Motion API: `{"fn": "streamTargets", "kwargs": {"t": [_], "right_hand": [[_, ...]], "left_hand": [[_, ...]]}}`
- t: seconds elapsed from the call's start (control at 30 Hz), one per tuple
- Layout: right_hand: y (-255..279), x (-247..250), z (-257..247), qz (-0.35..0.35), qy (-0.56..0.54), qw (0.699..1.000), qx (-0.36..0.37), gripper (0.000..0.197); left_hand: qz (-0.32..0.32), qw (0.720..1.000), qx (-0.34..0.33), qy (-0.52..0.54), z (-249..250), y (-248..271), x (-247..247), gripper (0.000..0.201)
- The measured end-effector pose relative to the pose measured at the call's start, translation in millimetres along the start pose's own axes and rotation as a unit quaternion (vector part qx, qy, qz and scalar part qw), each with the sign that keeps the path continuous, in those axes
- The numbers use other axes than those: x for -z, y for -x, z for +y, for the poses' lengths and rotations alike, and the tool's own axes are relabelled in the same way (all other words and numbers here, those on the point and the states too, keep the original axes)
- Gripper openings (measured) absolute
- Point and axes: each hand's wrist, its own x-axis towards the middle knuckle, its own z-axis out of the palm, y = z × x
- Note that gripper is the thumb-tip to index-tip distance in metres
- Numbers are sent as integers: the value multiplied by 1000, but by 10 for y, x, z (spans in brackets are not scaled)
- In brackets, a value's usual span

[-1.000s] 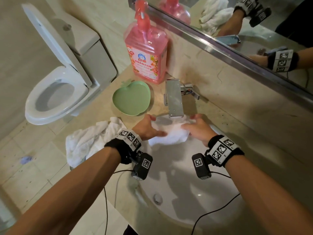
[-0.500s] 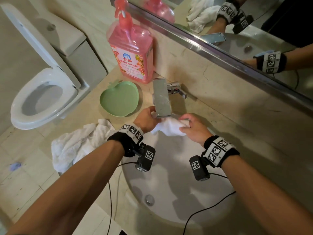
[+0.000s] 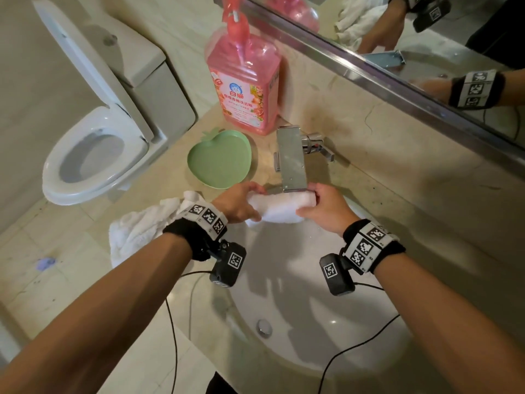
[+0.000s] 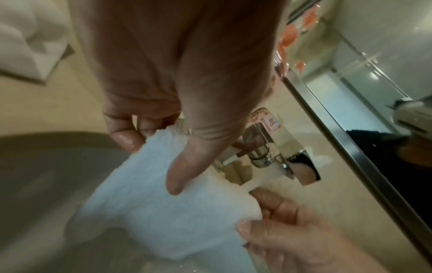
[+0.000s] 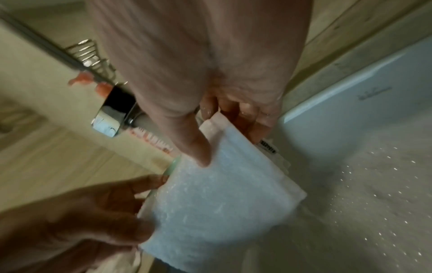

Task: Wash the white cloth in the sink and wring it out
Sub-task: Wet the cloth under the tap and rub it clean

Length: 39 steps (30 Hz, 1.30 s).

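We stand over the sink (image 3: pixel 321 331), whose basin fills the 6 o'clock half of the head view, with the toilet (image 3: pixel 93 155) at 9 o'clock and the pink soap bottle (image 3: pixel 244 81) at 12. The faucet (image 3: pixel 292 160) sits just past centre, toward 12 o'clock, and the left wrist view shows water running from it. Directly beneath its spout we hold the white cloth (image 3: pixel 279 207), folded into a short bundle above the basin. Our left hand (image 3: pixel 237 204) pinches the 9 o'clock end, thumb on top and fingers curled under; our right hand (image 3: pixel 324 209) pinches the 3 o'clock end the same way. We judge this the wetting and rinsing step. Next comes rubbing the cloth together, then twisting the ends opposite ways, which calls for a fuller grip. A second towel (image 3: pixel 139 228) lies at 8 o'clock.
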Motion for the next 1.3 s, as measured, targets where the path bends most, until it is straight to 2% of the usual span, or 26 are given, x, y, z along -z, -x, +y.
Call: {"fn": "streamTargets", "kwargs": {"t": [0.07, 0.13, 0.27, 0.33, 0.4, 0.5, 0.63, 0.73, 0.83, 0.97, 1.0, 1.1, 1.13, 1.17, 1.23, 1.3], "right_hand": [[-15, -76, -53, -14, 63, 998, 12, 46], [-42, -131, -87, -30, 80, 996, 6, 41], [-93, -216, -108, -31, 111, 993, 8, 14], [-113, -214, -97, -15, 143, 990, -4, 31], [-143, -181, -85, -17, 183, 983, 1, 34], [-124, -90, -105, -27, 189, 981, 30, 34], [-50, 50, -65, -8, 91, 996, 20, 25], [-17, 89, 9, 15, 109, 994, 14, 31], [10, 56, 86, 66, 109, 992, -2, 31], [34, -50, 159, 98, 77, 992, -14, 23], [49, -79, 155, 93, 60, 994, -23, 30], [74, -139, 96, 58, 46, 997, -10, 81], [62, -155, 71, 47, 61, 997, 1, 90], [34, -166, 49, 38, 81, 996, 10, 91], [-36, -166, 8, 36, 100, 994, 15, 75], [-82, -149, -13, 48, 55, 997, -2, 58]], "left_hand": [[23, 997, -28, -69, -22, 73, 5, 57], [40, 987, -51, -144, -26, 147, -14, 49], [64, 979, -53, -187, -31, 262, -48, 32], [111, 973, -56, -195, -42, 286, -24, 27], [141, 970, -80, -180, -55, 282, -2, 28], [97, 982, -116, -114, -60, 260, 5, 30], [108, 985, -103, -87, -15, 167, -48, 32], [114, 987, -80, -77, 80, 65, -135, 36], [106, 993, -36, -35, 213, -68, -250, 37], [56, 989, 12, 133, 384, -165, -392, 26], [45, 986, 11, 160, 427, -170, -417, 25], [32, 986, -10, 164, 484, -191, -485, 33], [26, 985, -13, 173, 484, -192, -499, 33], [14, 983, -15, 185, 485, -183, -507, 30], [-10, 982, -26, 185, 462, -148, -501, 24], [-18, 985, -52, 162, 380, -147, -482, 31]]}}
